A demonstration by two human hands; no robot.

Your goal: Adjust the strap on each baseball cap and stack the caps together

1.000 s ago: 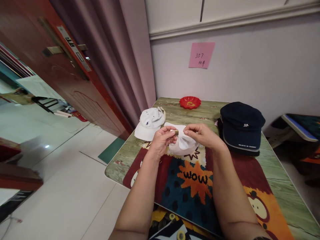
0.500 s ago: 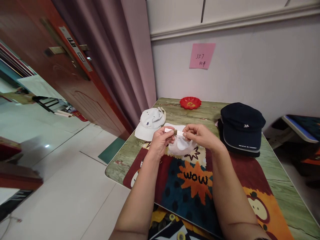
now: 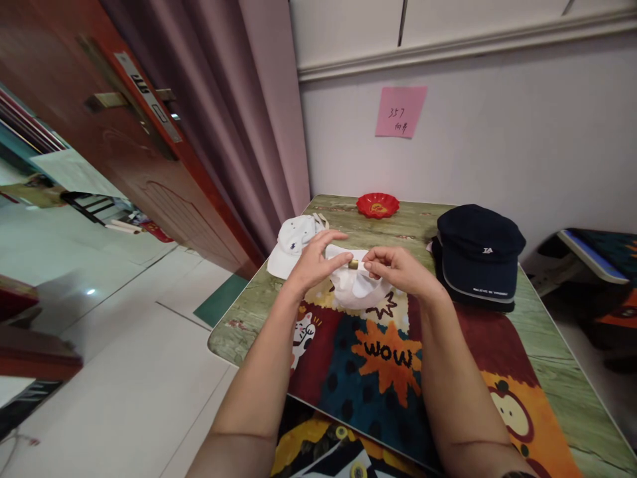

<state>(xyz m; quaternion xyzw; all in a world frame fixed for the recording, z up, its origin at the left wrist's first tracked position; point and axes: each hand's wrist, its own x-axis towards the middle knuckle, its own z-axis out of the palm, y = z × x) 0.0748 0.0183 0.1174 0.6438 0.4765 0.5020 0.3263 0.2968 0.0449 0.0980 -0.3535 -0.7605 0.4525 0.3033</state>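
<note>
A white cap [image 3: 361, 292] lies on the patterned mat in front of me, its back strap raised between my hands. On the strap is a small brass-coloured buckle [image 3: 353, 264]. My right hand [image 3: 395, 267] pinches the strap just right of the buckle between thumb and fingers. My left hand [image 3: 318, 260] is open at the other side, fingers stretched out above the cap, its thumb tip close to the buckle; whether the thumb touches the strap, I cannot tell. Behind my left hand sits another white cap [image 3: 293, 244] with a small dark logo.
Dark caps [image 3: 480, 255] are stacked at the table's right. A red scalloped dish [image 3: 378, 206] stands near the wall, below a pink note [image 3: 401, 111]. The mat [image 3: 338, 372] covers the table's front. To the left are a wooden door [image 3: 164, 192] and a curtain [image 3: 249, 119].
My left hand has let go of the strap and opened, shifting slightly left with its fingers extended. My right hand keeps its pinch on the strap.
</note>
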